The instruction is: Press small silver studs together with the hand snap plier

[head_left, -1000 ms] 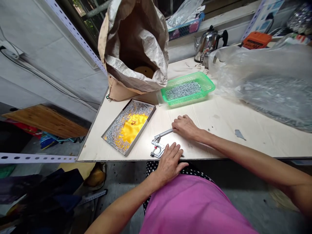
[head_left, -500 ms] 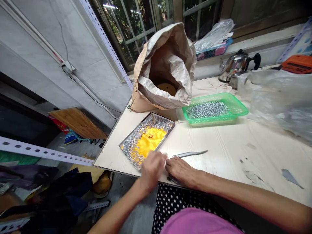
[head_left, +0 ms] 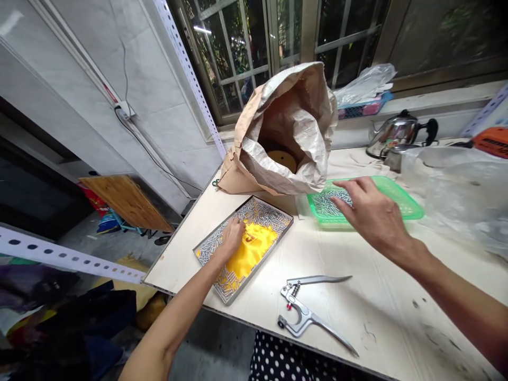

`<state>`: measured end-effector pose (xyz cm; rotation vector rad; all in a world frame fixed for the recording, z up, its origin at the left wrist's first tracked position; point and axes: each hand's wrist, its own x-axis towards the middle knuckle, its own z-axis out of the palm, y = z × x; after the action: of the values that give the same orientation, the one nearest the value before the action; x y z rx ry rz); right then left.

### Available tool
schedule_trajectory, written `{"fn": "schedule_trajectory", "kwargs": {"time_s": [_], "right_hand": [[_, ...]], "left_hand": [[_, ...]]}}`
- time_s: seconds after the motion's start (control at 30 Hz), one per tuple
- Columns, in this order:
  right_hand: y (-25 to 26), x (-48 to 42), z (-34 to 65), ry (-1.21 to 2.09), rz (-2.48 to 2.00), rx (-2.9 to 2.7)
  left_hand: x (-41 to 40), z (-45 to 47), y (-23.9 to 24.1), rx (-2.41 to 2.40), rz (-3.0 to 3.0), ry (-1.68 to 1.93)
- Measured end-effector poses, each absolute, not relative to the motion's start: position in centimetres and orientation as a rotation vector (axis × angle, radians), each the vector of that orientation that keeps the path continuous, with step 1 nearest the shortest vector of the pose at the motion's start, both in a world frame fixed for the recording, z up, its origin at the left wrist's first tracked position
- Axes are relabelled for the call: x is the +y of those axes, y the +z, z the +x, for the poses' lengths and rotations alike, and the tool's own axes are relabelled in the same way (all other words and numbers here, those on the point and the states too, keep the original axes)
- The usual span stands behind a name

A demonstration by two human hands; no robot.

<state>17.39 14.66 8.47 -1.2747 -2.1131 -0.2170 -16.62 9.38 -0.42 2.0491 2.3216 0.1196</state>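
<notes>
My left hand is in the shallow rectangular tray, fingers drawn together among small silvery rod-like metal pieces. What its fingertips hold, if anything, is hidden. The tray's floor is bright yellow. Over the green plastic basket hovers my right hand, open, thumb and forefinger apart. More small silvery pieces lie in the basket, partly covered by that hand. Metal snap-fastener pliers, with a spring and a red tip in their jaw, rest on the table with handles spread, touched by neither hand.
A large open paper sack stands behind the tray, a round yellowish disc inside it. A steel kettle and clear plastic bags occupy the back right. The table's left edge drops to the floor.
Both hands have parted from the table's front edge. My left hand moved up into the tray; my right hand went up and right over the basket. The pliers now lie fully exposed.
</notes>
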Motion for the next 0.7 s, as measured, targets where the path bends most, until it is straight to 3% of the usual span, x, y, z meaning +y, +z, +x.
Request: {"fn": "schedule_trajectory", "kwargs": {"time_s": [0.37, 0.53, 0.7], "right_hand": [[-1.1, 1.6, 18.7, 0.664, -0.999, -2.564], [-2.6, -2.2, 20.3, 0.792, -1.07, -2.589], [-2.7, -3.3, 19.9, 0.772, -1.167, -2.551]], "left_hand": [[6.4, -14.1, 2.0, 2.105, 1.864, 0.351], [-1.0, -8.4, 1.1, 1.681, 1.204, 0.505], [-4.4, -5.6, -0.5, 1.674, 1.019, 0.437]]}}
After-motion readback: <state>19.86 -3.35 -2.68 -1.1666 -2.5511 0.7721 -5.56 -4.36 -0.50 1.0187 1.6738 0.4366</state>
